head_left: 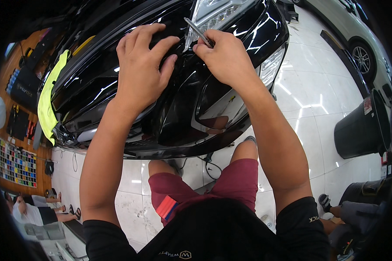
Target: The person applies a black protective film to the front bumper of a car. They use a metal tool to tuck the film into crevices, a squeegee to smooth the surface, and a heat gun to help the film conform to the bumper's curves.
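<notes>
My right hand [226,58] pinches a slim silver utility knife [196,29] between thumb and fingers, close to the lower corner of the clear headlight [220,17]. One end of the knife points up and to the left; the other is hidden in my grip. Spread over the glossy black car front [174,104], my left hand [141,65] has its fingers apart and holds nothing. Its fingertips rest on or just above the black surface; which, I cannot tell. A short gap separates the two hands.
A yellow-green cloth [50,100] hangs over the car's left side. Red squeegees [166,208] lie at my shorts. A cable [211,167] runs on the tiled floor under the bumper. At right stand a black bin [361,126] and a silver car [357,30]. Other people sit at both lower sides.
</notes>
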Demonstrator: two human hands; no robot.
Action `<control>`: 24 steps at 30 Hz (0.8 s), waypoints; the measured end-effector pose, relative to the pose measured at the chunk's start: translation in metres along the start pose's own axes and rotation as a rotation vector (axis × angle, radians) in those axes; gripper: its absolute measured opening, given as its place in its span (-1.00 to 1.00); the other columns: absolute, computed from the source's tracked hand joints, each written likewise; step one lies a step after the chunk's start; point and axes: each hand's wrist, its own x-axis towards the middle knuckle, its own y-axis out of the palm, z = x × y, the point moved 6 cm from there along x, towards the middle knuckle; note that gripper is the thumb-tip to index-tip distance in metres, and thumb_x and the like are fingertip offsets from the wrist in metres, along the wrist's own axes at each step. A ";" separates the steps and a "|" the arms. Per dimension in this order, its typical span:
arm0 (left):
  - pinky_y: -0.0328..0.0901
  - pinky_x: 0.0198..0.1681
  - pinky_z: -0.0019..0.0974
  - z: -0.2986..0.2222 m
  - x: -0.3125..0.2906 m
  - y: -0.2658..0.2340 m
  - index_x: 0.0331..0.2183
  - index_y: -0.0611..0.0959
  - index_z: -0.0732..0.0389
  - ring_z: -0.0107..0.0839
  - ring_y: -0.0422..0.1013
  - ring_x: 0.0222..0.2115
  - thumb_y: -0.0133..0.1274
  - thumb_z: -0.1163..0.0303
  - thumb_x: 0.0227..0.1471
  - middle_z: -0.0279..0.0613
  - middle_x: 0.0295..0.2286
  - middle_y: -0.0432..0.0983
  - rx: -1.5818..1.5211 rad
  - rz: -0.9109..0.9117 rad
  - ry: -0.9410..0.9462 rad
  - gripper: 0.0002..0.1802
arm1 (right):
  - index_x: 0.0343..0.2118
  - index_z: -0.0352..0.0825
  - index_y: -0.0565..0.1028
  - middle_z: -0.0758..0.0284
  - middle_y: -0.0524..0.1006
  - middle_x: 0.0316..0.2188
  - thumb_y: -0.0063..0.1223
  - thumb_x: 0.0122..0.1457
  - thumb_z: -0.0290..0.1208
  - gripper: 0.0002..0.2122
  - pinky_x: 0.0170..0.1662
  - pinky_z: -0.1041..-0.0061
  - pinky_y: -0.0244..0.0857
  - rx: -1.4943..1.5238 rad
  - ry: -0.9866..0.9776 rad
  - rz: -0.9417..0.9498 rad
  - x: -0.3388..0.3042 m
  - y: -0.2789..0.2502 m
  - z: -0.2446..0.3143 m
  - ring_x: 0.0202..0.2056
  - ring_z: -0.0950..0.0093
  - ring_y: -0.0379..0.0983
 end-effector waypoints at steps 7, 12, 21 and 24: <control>0.12 0.10 -0.08 0.001 0.048 0.014 -0.10 0.67 0.07 -0.24 0.32 -0.04 0.21 0.40 0.00 -0.23 -0.16 0.45 -0.139 0.411 0.183 -0.66 | -0.29 -0.42 0.55 0.05 0.54 -0.49 0.07 0.15 -0.25 -0.72 -0.26 0.27 0.35 0.147 0.156 -0.006 -0.015 -0.016 0.006 -0.43 0.09 0.48; 0.19 0.03 -0.15 -0.007 0.053 0.025 -0.06 0.64 0.09 -0.25 0.34 -0.04 0.22 0.49 -0.08 -0.24 -0.18 0.44 -0.137 0.367 0.325 -0.55 | -0.08 -0.43 0.48 0.35 0.47 -0.56 -0.07 0.29 -0.44 -0.77 -0.44 0.60 0.32 0.564 0.278 -0.049 -0.082 -0.015 0.002 -0.51 0.60 0.42; 0.30 -0.10 -0.14 -0.007 0.072 0.039 -0.42 0.63 0.24 -0.17 0.43 -0.19 0.16 0.52 -0.05 -0.13 -0.37 0.48 -0.350 0.709 0.410 -0.94 | -0.04 -0.38 0.46 0.45 0.45 -0.50 -0.15 0.39 -0.39 -0.78 -0.53 0.70 0.21 0.653 0.523 0.045 -0.137 0.020 0.018 -0.56 0.74 0.30; 0.35 -0.22 -0.16 0.000 0.077 0.030 -0.39 0.64 0.29 -0.19 0.51 -0.38 0.14 0.52 -0.04 -0.08 -0.48 0.54 -0.447 0.724 0.376 -0.92 | 0.02 -0.41 0.41 0.37 0.50 -0.38 -0.18 0.41 -0.38 -0.75 -0.39 0.69 0.33 0.738 0.490 0.087 -0.138 0.036 0.029 -0.42 0.68 0.44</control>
